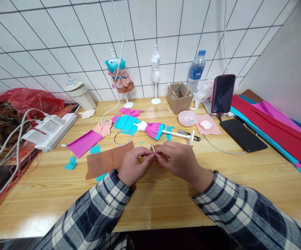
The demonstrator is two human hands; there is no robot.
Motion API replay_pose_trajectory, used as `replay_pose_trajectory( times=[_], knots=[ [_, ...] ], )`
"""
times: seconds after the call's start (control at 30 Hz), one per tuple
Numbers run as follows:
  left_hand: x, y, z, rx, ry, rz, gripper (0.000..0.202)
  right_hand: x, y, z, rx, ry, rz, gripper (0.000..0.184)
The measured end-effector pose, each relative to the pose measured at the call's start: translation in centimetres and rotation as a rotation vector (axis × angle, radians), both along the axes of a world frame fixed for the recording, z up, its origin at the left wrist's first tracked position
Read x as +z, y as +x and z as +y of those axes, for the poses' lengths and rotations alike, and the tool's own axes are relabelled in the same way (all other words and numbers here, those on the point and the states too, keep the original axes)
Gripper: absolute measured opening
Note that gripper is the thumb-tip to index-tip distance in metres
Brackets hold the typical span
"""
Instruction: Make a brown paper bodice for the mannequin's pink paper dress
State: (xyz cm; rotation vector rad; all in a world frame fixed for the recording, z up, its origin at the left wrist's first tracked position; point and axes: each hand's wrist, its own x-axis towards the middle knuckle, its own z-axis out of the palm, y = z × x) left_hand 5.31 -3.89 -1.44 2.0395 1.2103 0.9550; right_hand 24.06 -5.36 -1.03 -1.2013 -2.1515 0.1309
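Observation:
My left hand (136, 164) and my right hand (179, 160) meet above the front half of the table, fingertips almost touching. Both pinch a small thin white strip (153, 148); its exact kind I cannot make out. Brown crepe paper (100, 164) lies beside and partly under my left hand, and more brown paper shows behind my fingers. Just beyond them a small white dress form (175, 133) lies on its side, wearing a pink-purple pleated paper skirt (154, 130) with a blue hem. Scissors (196, 138) lie partly hidden behind its stand.
Behind stand a dressed form (120, 74), a bare white form (155, 71), a cardboard box (179, 99) and a water bottle (197, 69). A pink bowl (187, 118), phones (244, 134) and coloured paper (277, 128) are at right; a power strip (54, 133) at left.

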Motion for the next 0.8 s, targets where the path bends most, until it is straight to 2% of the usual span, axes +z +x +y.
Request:
replay_pose_trajectory(
  times=[0.17,0.3,0.6,0.8],
  knots=[
    [0.08,0.05,-0.12,-0.004,0.008,0.001,0.014,-0.39,-0.03,0.21,-0.022,-0.021,0.025,0.015],
    [0.30,0.13,-0.02,0.037,0.008,0.022,0.012,-0.63,0.08,0.31,0.025,-0.034,0.059,0.014],
    [0.46,0.12,-0.03,0.091,-0.022,0.004,0.018,-0.18,-0.23,-0.29,-0.004,0.015,0.154,0.017],
    [0.44,0.17,-0.07,0.074,0.002,0.000,0.017,-0.37,-0.21,-0.15,0.038,-0.049,0.199,0.016]
  ],
)
